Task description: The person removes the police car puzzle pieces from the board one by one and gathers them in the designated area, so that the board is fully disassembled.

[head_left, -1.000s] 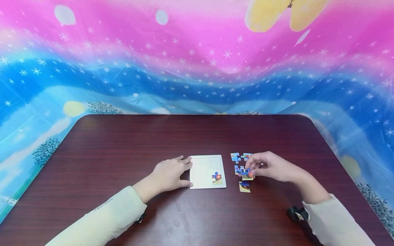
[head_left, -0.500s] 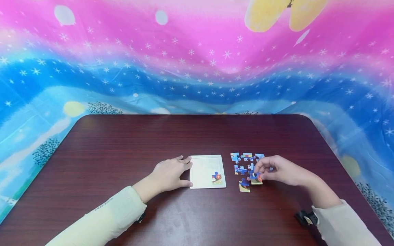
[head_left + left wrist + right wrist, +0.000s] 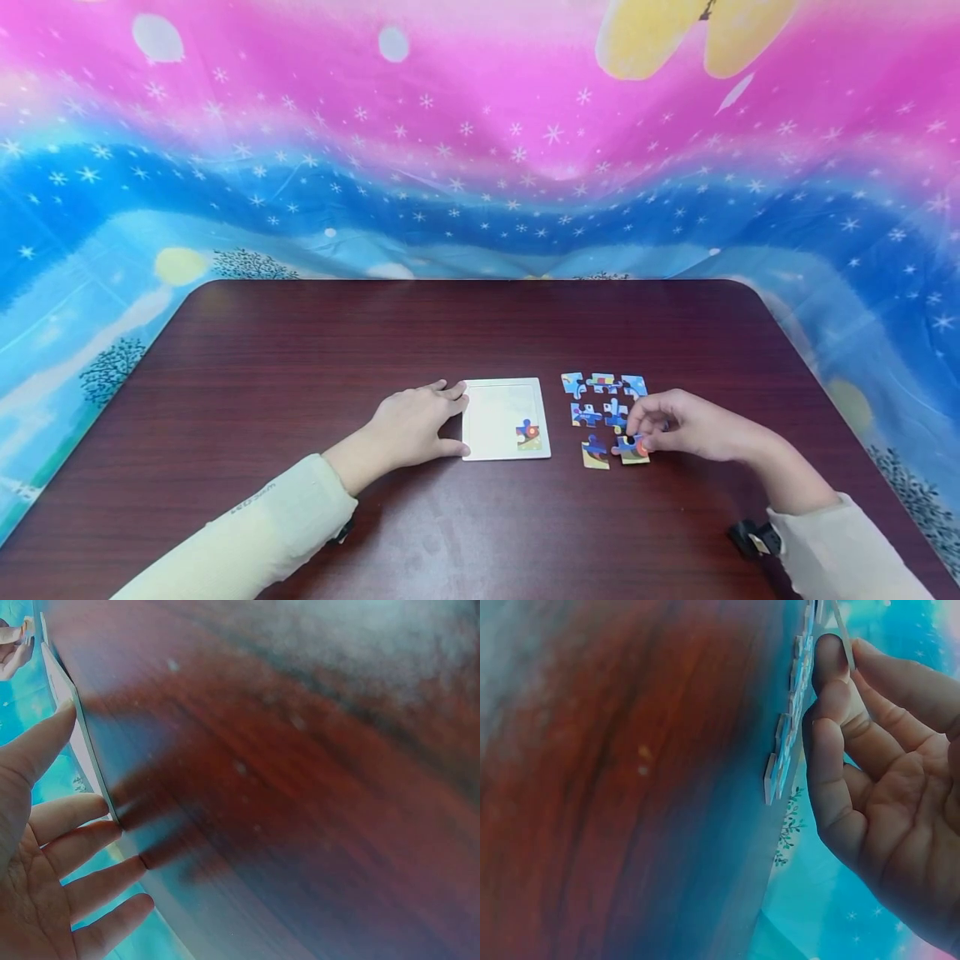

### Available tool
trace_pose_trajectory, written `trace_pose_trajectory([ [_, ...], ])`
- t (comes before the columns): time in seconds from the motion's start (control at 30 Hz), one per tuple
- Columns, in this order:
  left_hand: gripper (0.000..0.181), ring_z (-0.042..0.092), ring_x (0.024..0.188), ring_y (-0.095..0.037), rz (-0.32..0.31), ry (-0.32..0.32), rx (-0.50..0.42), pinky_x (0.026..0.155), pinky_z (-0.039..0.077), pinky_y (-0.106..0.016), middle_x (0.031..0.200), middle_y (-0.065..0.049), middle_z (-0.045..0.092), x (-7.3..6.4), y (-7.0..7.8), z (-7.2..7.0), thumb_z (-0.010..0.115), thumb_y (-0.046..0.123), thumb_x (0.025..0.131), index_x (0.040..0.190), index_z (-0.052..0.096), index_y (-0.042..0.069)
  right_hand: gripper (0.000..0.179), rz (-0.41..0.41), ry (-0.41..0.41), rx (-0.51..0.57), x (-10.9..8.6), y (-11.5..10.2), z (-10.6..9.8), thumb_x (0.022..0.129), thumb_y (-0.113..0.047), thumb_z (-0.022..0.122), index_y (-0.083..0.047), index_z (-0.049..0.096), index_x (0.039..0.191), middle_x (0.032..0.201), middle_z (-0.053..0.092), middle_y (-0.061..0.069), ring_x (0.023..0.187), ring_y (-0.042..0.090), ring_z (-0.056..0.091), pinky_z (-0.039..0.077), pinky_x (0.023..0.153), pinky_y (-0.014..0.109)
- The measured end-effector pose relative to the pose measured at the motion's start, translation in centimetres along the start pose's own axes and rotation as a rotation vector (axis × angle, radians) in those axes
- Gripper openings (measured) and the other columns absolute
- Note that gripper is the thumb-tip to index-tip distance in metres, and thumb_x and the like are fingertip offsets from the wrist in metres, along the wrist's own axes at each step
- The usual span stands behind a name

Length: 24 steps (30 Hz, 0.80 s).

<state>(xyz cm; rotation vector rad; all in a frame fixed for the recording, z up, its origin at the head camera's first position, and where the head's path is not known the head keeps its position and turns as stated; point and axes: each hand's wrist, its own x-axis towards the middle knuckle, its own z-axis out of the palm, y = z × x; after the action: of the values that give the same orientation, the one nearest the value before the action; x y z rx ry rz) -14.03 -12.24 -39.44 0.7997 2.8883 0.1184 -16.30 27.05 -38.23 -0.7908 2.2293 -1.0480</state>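
A square white puzzle tray lies on the table with one jigsaw piece in its lower right corner. My left hand rests at the tray's left edge; in the left wrist view its thumb and spread, fairly straight fingers touch the rim. Right of the tray, my right hand pinches a jigsaw piece printed blue, red and yellow. The right wrist view shows that piece edge-on between thumb and index finger, tilted close over the table.
Several loose jigsaw pieces lie in loose rows right of the tray, among them a top left piece, a middle piece and a bottom left piece. The dark wooden table ends at a patterned cloth backdrop.
My right hand has carried the pinched piece right and slightly toward me, away from the middle pieces and to the right of the bottom left piece. The left hand and tray have stayed put.
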Motion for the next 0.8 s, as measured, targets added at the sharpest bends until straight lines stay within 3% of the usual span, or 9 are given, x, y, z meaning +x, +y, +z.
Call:
trace_pose_trajectory([
  [0.4,0.066,0.054,0.135,-0.026,0.012,0.009,0.012,0.087,0.056,-0.050,0.147,-0.003,0.056,0.10,0.00,0.03,0.075,0.055,0.081,0.134,0.062,0.018,0.010,0.067,-0.014,-0.042,-0.18,0.28,-0.15,0.094,-0.006,0.064,-0.004,0.064,0.104,0.087,0.065,0.001,0.075,0.007,0.058,0.049,0.065,0.025],
  [0.8,0.064,0.054,0.135,-0.025,0.006,0.004,0.014,0.086,0.056,-0.051,0.146,-0.002,0.056,0.05,-0.02,0.08,0.075,0.054,0.082,0.133,0.062,0.019,0.015,0.038,0.016,-0.112,0.28,-0.24,-0.72,0.093,-0.010,0.067,-0.004,0.065,0.108,0.089,0.067,-0.001,0.077,0.006,0.061,0.052,0.069,0.024],
])
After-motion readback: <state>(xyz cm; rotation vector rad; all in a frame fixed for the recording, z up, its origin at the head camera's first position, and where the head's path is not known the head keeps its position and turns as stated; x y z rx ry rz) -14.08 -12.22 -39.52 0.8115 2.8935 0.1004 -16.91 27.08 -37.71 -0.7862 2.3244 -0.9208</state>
